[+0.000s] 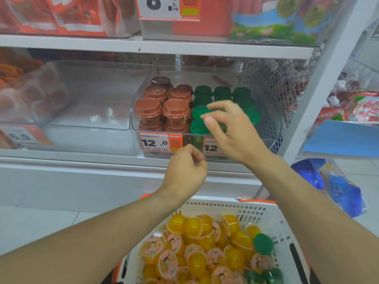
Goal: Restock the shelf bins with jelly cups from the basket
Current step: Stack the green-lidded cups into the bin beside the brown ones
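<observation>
Currently my right hand (231, 130) hovered loosely open above green jelly cups (200, 126) at bin's (135, 111) front edge; left hand (184, 171) curled, empty.

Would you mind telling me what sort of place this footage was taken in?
Most likely a small shop or supermarket aisle: white shelves carry clear bins of stacked lidded cups, orange price tags hang on the bin fronts, and a basket of jelly cups sits below.

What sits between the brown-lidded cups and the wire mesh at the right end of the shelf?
In the head view, rows of green-lidded cups fill that stretch of the clear bin, with the right hand over the front ones.
</observation>
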`<state>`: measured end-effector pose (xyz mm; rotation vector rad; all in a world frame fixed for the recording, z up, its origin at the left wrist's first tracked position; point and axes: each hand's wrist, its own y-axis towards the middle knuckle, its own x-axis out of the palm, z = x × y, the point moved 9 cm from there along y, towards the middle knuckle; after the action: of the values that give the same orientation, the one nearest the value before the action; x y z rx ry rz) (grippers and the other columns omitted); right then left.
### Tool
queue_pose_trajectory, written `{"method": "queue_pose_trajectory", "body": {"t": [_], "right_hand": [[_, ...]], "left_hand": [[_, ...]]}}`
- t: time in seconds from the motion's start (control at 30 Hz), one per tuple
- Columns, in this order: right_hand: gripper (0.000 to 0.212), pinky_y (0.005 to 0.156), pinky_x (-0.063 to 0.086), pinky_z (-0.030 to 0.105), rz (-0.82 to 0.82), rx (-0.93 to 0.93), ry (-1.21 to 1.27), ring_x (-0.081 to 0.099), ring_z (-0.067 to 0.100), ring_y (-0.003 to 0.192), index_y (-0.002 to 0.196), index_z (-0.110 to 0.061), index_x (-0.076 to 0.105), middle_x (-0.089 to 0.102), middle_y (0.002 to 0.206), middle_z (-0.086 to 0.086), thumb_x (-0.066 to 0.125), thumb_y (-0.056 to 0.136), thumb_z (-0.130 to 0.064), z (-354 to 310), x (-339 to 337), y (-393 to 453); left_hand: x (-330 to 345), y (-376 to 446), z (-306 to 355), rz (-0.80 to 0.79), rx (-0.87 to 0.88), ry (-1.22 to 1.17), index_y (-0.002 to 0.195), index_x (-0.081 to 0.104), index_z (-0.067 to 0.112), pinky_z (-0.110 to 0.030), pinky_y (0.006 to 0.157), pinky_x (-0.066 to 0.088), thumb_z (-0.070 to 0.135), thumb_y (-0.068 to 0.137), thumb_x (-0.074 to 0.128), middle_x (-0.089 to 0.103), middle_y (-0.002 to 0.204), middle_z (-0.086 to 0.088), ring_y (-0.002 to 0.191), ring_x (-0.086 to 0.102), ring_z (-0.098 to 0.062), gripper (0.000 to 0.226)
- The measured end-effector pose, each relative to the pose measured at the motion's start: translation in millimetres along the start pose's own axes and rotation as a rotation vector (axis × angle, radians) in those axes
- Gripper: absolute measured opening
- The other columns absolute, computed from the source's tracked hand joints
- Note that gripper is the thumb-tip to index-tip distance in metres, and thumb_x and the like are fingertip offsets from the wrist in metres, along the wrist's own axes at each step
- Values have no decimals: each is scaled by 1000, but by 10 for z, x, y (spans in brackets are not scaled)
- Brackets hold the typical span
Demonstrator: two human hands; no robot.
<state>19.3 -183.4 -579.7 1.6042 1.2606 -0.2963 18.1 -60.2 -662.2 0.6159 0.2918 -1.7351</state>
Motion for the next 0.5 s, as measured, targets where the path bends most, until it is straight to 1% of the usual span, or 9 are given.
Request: {"method": "queue_pose_trajectory", "body": {"t": [0.07, 0.1, 0.13, 0.2, 0.27, 0.33, 0.43, 0.47, 0.5], "right_hand": [[25, 82, 36, 20, 253, -70, 12, 54, 21, 92, 87, -2, 71, 61, 96, 9, 54, 99, -17, -129, -279, -152], [25, 75, 36, 20, 315, -76, 27, 51, 20, 81, 81, 1, 67, 57, 86, 10, 54, 98, -13, -158, -357, -265], [25, 69, 33, 19, 325, -81, 43, 47, 18, 75, 78, 2, 62, 53, 80, 10, 54, 98, -10, -168, -380, -393], [25, 65, 31, 19, 231, -67, 69, 41, 16, 69, 76, -1, 56, 48, 76, 8, 53, 98, -10, -83, -299, -683], [17, 65, 34, 21, 16, 29, 44, 43, 14, 71, 79, -9, 55, 49, 78, 1, 56, 96, -12, 182, -30, -1045], [6, 69, 43, 27, -318, 151, -42, 50, 13, 76, 87, -16, 58, 54, 82, -4, 59, 93, -18, 542, 345, -1501], [12, 75, 48, 34, -954, 312, -221, 58, 21, 82, 87, -17, 61, 61, 86, 0, 59, 91, -29, 1076, 873, -2471], [13, 76, 48, 33, -1128, 359, -245, 59, 23, 84, 83, -20, 58, 61, 87, 1, 59, 91, -31, 1189, 980, -2839], [13, 77, 48, 32, -1231, 405, -247, 60, 24, 87, 81, -23, 55, 59, 89, 1, 59, 91, -32, 1260, 1043, -3153]], "left_hand": [[126, -42, -28, -65, 1, 11, 81, 56, 22, -25, 59, 44, 11, 88, 58, 59, 75, 7, 68, 56, -11, 13], [219, -72, -54, -116, 0, 18, 84, 57, 20, -29, 60, 48, 12, 89, 57, 60, 74, 6, 67, 58, -14, 10], [340, -114, -89, -185, -1, 29, 86, 58, 19, -32, 60, 50, 13, 89, 57, 62, 73, 4, 67, 60, -16, 8], [645, -240, -181, -365, 13, 72, 87, 58, 19, -29, 60, 48, 11, 89, 56, 64, 75, 2, 62, 61, -11, 9], [985, -396, -296, -563, 17, 112, 89, 58, 19, -25, 58, 46, 6, 89, 54, 67, 80, -2, 54, 59, -2, 13], [1306, -526, -453, -704, -17, 189, 92, 62, 14, -24, 60, 50, 6, 91, 52, 69, 85, -5, 55, 61, -4, 12], [1731, -680, -740, -771, -123, 330, 99, 69, 3, -31, 70, 52, 12, 92, 55, 70, 93, -11, 81, 66, -25, 18], [1880, -766, -842, -785, -167, 346, 101, 69, 1, -34, 75, 53, 12, 92, 55, 70, 96, -12, 89, 66, -28, 20], [2019, -875, -923, -801, -198, 366, 105, 68, 2, -35, 78, 53, 13, 92, 56, 69, 103, -13, 97, 65, -29, 21]]}}
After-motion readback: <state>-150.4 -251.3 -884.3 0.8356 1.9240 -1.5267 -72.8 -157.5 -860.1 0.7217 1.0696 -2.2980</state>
